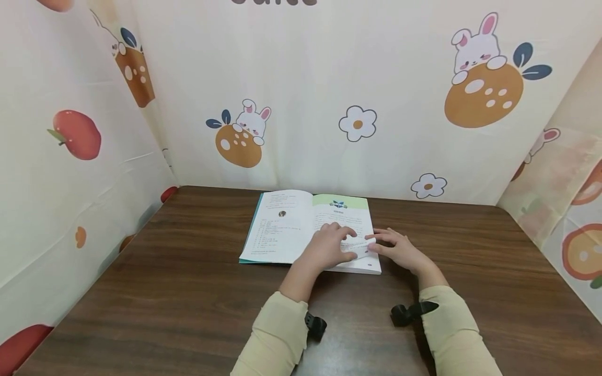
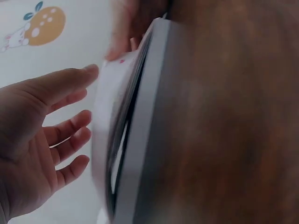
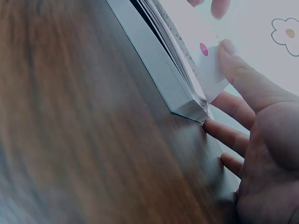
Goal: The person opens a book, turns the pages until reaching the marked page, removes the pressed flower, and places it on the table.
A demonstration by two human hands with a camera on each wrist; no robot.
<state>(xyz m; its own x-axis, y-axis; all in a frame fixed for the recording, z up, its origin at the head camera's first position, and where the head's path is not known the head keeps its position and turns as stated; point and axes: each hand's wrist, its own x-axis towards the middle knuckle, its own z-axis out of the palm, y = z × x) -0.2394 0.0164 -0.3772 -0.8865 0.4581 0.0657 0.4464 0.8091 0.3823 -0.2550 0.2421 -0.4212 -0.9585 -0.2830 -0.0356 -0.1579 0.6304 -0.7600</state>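
An open book (image 1: 275,230) with a teal cover edge lies on the table; its right page has a green header. My right hand (image 1: 398,251) is at the book's right edge, pinching the corner of a lifted page (image 1: 361,247) between thumb and fingers. In the right wrist view, the thumb (image 3: 233,58) lies on that page (image 3: 212,70), with a finger behind it. My left hand (image 1: 326,248) hovers over the right page with loosely bent fingers, holding nothing. Its fingertips come close to the raised page (image 2: 105,107) in the left wrist view, where the book's edge is blurred.
The book rests towards the back of a dark wooden table (image 1: 164,292). A printed curtain (image 1: 301,136) with rabbits, fruit and flowers hangs behind the table and along both sides. Each wrist carries a small black camera (image 1: 316,326) on a strap.
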